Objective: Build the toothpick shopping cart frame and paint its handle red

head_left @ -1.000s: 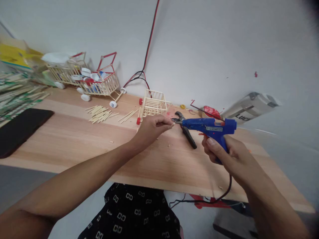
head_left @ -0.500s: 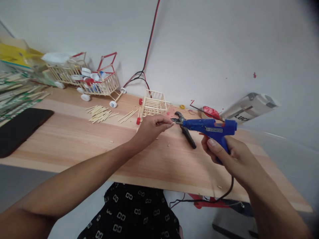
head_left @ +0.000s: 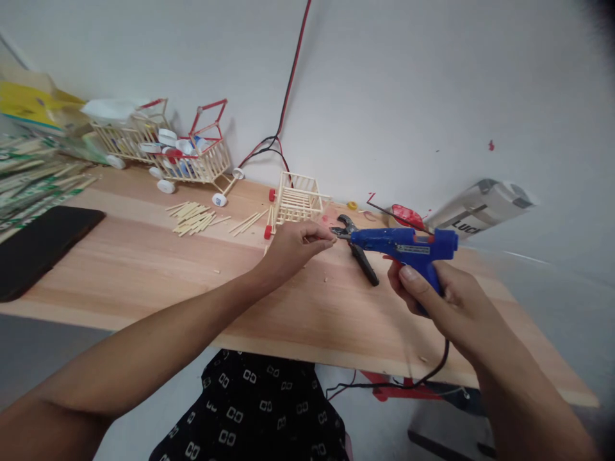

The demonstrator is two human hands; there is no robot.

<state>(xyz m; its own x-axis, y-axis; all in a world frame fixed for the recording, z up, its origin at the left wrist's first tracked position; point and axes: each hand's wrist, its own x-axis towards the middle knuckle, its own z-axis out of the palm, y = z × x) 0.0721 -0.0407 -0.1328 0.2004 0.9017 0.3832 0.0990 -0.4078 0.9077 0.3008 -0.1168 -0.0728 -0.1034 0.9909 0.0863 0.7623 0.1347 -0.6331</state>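
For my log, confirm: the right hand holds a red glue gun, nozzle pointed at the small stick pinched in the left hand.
Wrong colour: the head view shows the glue gun in the right hand is blue, not red. Its nozzle points at the small stick pinched in the left hand.

Glue gun (head_left: pixel 401 244): blue plastic body, red trigger, small side label, black cord trailing down from the grip. It is being held level in the air right of centre by the right hand (head_left: pixel 446 301), with the nozzle pointing left. Stick (head_left: pixel 321 239): short, thin, pale wood, being pinched roughly level in the left hand (head_left: pixel 293 246), its right end lying just beside the nozzle tip.
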